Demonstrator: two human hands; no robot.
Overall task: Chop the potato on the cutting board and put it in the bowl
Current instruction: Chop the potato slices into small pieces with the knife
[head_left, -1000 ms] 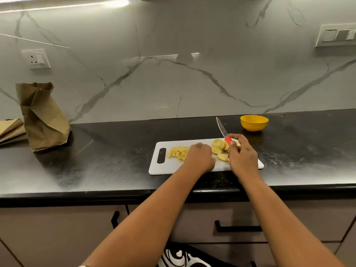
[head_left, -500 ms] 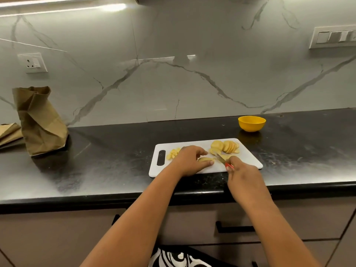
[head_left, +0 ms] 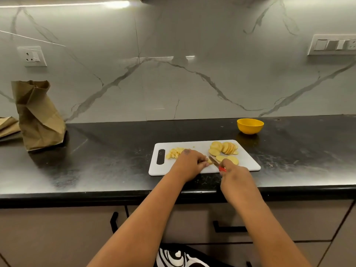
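A white cutting board (head_left: 248, 162) lies on the black counter. Round potato slices (head_left: 224, 148) are fanned out at its far right, and a small heap of chopped potato (head_left: 175, 152) sits near the handle hole. My left hand (head_left: 189, 163) curls its fingers over a slice at the board's front middle; most of that slice is hidden. My right hand (head_left: 236, 177) grips a red-handled knife (head_left: 215, 162), whose blade points up-left and meets that slice beside my left fingertips. A yellow bowl (head_left: 250, 125) stands behind the board's right end.
A crumpled brown paper bag (head_left: 38, 116) stands at the far left of the counter (head_left: 96, 162), with another flat bag (head_left: 7, 126) beside it. The marble wall carries a socket (head_left: 32, 56) and a switch panel (head_left: 331, 44). Cabinet drawers sit below the counter edge.
The knife came down from upright over the slices to the board's front. My left hand drew one slice toward the front and curled over it; my right hand moved toward me.
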